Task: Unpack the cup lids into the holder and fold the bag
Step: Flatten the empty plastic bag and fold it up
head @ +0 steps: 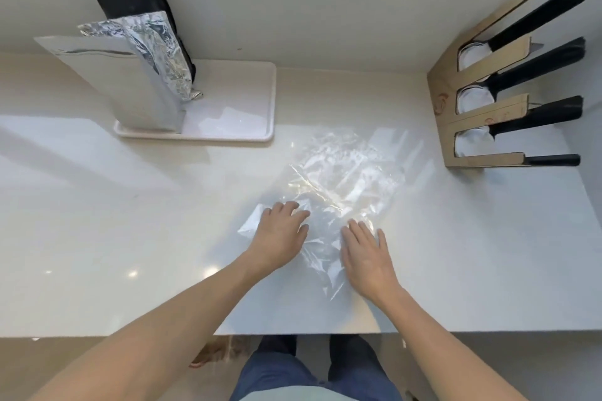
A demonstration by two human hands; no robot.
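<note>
Now both palms lie flat on the clear plastic bag (pixel 338 185) spread on the white counter (pixel 97 205). The left hand (pixel 280 234) has its fingers extended and slightly spread, pressing the bag's near-left corner; the right hand (pixel 368 257) rests with fingers straight and close together, gripping nothing. The bag's long axis runs from near the counter's front edge away toward the wooden holder (pixel 456 101) at far right.
</note>
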